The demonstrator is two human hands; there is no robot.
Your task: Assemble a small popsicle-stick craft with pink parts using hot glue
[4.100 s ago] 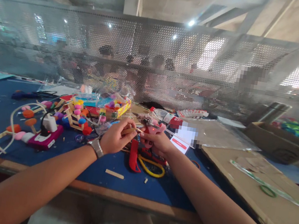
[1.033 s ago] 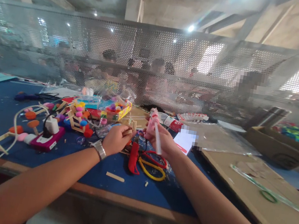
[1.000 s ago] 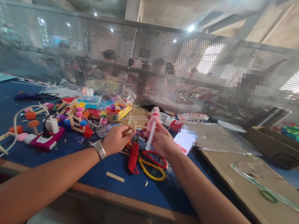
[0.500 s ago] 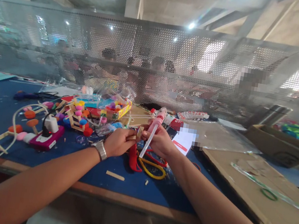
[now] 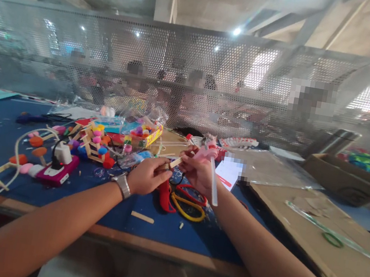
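Right now, a small wooden piece (image 5: 176, 162) is pinched by the left hand (image 5: 145, 176), and its far tip is touched by the fingers of the right hand (image 5: 200, 173). A pink glue gun (image 5: 207, 151) is also gripped in the right hand, and a clear glue stick (image 5: 213, 183) is seen poking out of it, over the wrist. Just below the grip, a red handle (image 5: 163, 197) and a yellow loop (image 5: 188, 210) are seen. Lower down, a flat stick (image 5: 142, 217) is seen on the blue table (image 5: 169, 231). Right of the grip, a lit phone (image 5: 228, 170) is laid.
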